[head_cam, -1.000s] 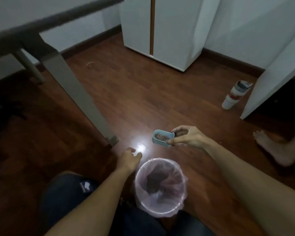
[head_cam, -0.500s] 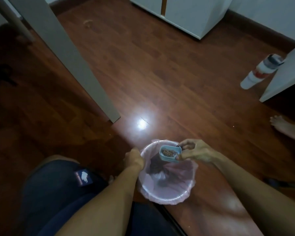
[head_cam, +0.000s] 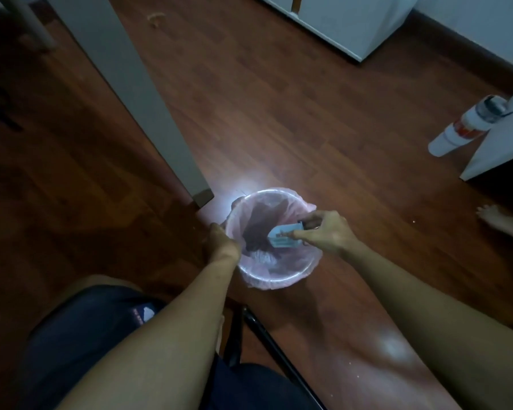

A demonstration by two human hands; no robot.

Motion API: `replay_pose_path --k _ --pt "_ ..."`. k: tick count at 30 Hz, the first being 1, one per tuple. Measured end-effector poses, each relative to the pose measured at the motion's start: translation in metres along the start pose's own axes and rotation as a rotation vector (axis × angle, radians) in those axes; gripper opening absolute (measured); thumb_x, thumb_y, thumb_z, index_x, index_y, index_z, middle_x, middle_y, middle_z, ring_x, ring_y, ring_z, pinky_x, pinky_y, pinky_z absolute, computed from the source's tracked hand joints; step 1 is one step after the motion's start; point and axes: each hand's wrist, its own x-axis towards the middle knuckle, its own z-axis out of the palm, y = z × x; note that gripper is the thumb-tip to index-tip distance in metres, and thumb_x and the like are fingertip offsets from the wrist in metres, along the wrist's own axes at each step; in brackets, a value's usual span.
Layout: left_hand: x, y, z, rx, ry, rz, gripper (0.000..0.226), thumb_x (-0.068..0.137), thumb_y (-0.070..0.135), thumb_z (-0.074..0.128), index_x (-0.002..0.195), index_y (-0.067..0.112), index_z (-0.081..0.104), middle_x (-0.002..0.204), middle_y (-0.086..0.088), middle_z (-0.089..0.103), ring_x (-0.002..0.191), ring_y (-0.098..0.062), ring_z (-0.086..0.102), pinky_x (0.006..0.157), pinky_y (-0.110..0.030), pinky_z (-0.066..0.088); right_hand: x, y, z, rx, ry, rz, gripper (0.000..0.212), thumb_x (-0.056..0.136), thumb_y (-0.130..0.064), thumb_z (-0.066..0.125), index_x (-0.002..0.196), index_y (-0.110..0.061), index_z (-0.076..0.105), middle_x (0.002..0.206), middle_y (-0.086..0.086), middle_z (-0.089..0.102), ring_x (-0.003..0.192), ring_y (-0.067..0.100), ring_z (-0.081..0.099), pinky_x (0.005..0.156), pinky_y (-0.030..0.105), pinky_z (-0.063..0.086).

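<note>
The small blue container [head_cam: 282, 236] sits just below the middle of the frame, tipped on its side over the mouth of the bin [head_cam: 279, 281], its opening turned away from the camera towards the dark inside. The right hand [head_cam: 323, 232] pinches it from the right, thumb and fingers curled round its far end – a close grip that covers part of the container. What is in the container cannot be seen at this tilt.

The bin stands on the wooden floor [head_cam: 279, 113], lined with a thin pink bag [head_cam: 307, 207] folded over the rim. The left hand [head_cam: 221, 242] is at the rim's left edge, its fingers curled down over the rim and holding it. Both forearms run in from the bottom of the frame and hide the floor on either side of the bin.

A grey table leg [head_cam: 137, 84] slants down from the upper left and ends just beside the bin's upper left edge – near, not touching. A black metal bar [head_cam: 273, 344] lies below the bin, next to dark shorts [head_cam: 86, 335] at the lower left. Well apart, at the right edge, a white bottle [head_cam: 468, 125] stands by a white panel [head_cam: 501, 143], with a bare foot [head_cam: 498, 217] below it. A white cabinet [head_cam: 353, 22] fills the top right.
</note>
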Motion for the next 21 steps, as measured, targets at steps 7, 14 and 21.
replay_pose_path --k 7,14,21 --pt "0.009 -0.001 0.001 -0.086 0.032 -0.016 0.033 0.087 0.000 0.052 0.120 -0.002 0.055 0.125 -0.026 0.058 0.114 -0.042 0.059 0.094 -0.043 0.049 0.018 -0.030 0.012 -0.258 0.114 -0.171 0.030 0.072 -0.046 0.070 0.083 -0.018 0.076 0.071 0.000 0.069 0.075 0.017 0.063 0.059 0.020 0.044" --pt "0.010 -0.001 0.003 -0.139 -0.005 -0.019 0.038 0.087 0.003 0.054 0.126 0.003 0.053 0.130 -0.023 0.058 0.119 -0.041 0.057 0.096 -0.041 0.047 0.035 -0.044 0.037 -0.408 0.143 -0.244 0.042 0.063 -0.049 0.060 0.082 -0.017 0.080 0.080 0.001 0.075 0.076 0.017 0.069 0.066 0.029 0.055" --pt "0.007 0.001 0.002 -0.161 -0.022 -0.038 0.041 0.089 0.003 0.054 0.130 0.005 0.050 0.133 -0.022 0.056 0.123 -0.041 0.055 0.097 -0.040 0.047 0.045 -0.041 0.045 -0.463 0.151 -0.190 0.054 0.071 -0.063 0.066 0.097 -0.018 0.079 0.100 0.002 0.075 0.088 0.019 0.069 0.075 0.030 0.055"
